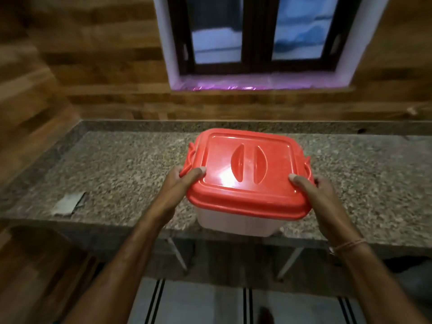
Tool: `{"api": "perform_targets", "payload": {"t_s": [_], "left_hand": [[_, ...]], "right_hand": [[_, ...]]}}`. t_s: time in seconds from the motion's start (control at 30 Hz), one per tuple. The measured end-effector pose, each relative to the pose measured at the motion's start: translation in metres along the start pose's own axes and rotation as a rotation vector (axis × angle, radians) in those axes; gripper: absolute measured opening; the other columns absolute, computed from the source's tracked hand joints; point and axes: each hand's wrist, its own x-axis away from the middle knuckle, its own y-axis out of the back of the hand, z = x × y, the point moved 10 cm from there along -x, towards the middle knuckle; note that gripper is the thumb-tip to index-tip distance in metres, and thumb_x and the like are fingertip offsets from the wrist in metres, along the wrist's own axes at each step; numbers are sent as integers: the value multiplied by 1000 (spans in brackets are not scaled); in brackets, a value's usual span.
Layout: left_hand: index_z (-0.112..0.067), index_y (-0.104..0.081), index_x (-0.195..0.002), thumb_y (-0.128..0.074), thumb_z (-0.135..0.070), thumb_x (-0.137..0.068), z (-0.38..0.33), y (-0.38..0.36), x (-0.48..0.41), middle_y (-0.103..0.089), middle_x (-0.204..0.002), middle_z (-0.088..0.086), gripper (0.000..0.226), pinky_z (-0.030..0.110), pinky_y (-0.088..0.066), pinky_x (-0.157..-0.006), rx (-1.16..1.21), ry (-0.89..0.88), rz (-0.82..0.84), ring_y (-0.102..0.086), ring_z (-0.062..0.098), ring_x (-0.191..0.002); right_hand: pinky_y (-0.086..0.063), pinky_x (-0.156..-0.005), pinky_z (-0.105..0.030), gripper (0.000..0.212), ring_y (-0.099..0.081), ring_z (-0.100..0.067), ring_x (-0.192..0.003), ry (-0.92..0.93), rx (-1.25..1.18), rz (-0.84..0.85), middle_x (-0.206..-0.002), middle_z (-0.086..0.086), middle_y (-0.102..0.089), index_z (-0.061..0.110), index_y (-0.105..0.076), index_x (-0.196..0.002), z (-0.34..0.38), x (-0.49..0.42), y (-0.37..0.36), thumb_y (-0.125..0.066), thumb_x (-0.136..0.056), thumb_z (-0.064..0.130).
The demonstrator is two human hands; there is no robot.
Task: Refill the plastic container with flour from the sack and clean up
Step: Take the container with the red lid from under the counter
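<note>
Left hand (183, 183) and right hand (327, 197) grip the container (233, 222), lid (247, 190) hiding its contents.

Granite counter (117, 174) — pale scrap (67, 203) at left

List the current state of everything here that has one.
plastic container, held from both sides at the counter front edge
red lid, seated on the container
left hand, grips the container's side, thumb on lid
right hand, grips the container's side, thumb on lid
window, shut
</note>
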Motion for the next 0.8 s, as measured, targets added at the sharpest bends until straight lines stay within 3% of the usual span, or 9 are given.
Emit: {"api": "perform_targets", "payload": {"t_s": [0.13, 0.23, 0.33, 0.4, 0.5, 0.57, 0.63, 0.73, 0.8], "left_hand": [[-19, -70, -80, -72, -56, -75, -2, -38, -76, -68, -71, -5, 38, 22, -47, -57, -2, -8, -20, -61, 10, -60], [-22, -72, -73, -72, -58, -74, 12, -65, -129, -63, -67, -7, 35, 23, -44, -54, -2, 19, -24, -57, 9, -58], [-20, -71, -79, -72, -61, -77, 27, -84, -173, -64, -70, -4, 41, 25, -45, -56, -46, 50, -14, -58, 12, -61], [-24, -76, -81, -72, -65, -75, 34, -93, -195, -71, -69, -7, 41, 18, -48, -52, -63, 63, -27, -64, 7, -59], [-21, -75, -91, -70, -69, -73, 44, -96, -216, -75, -72, -7, 52, 13, -49, -50, -64, 112, -52, -69, 2, -59], [-21, -68, -103, -70, -72, -76, 48, -91, -231, -77, -85, -5, 58, 16, -52, -52, -80, 167, -86, -73, 4, -66], [-12, -65, -92, -63, -77, -81, 42, -87, -246, -74, -85, -3, 66, 19, -52, -53, -131, 199, -90, -72, 10, -65], [9, -68, -90, -45, -75, -95, 34, -91, -268, -69, -75, 15, 87, 30, -54, -61, -140, 205, -57, -68, 26, -66], [6, -69, -82, -40, -67, -100, 35, -88, -274, -67, -68, 12, 81, 29, -55, -58, -143, 202, -102, -67, 24, -62]], "right_hand": [[-53, -61, -16, 44, -72, -14, -83, 19, -1, -50, -111, -16, -77, 3, -69, -117, 9, -89, 13, -80, -88, 34], [-54, -62, -15, 39, -74, -8, -80, 17, 0, -23, -106, -12, -79, 8, -71, -113, 8, -143, 18, -81, -84, 34], [-57, -69, -22, 31, -77, -14, -87, -16, 30, -21, -101, -8, -81, 12, -74, -105, 0, -189, 25, -82, -85, 33], [-59, -74, -25, 29, -77, -20, -93, -42, 53, 17, -100, -4, -80, 13, -72, -107, -4, -215, 22, -81, -87, 32], [-57, -71, -19, 31, -76, -15, -92, -46, 83, 86, -95, 10, -78, 19, -66, -111, -2, -238, 11, -80, -86, 32], [-57, -88, -31, 58, -70, -15, -102, -42, 145, 105, -111, 10, -69, 25, -53, -129, 1, -251, 5, -77, -78, 38], [-54, -103, -44, 74, -65, -22, -113, -36, 224, 94, -125, 0, -65, 21, -50, -139, 9, -265, 1, -70, -72, 42], [-50, -107, -51, 67, -63, -33, -123, -9, 357, 68, -136, -12, -65, 14, -52, -144, 15, -281, -6, -69, -88, 47], [-49, -109, -50, 65, -61, -36, -126, -4, 425, 52, -139, -15, -64, 12, -51, -148, 13, -287, -9, -64, -96, 49]]}}
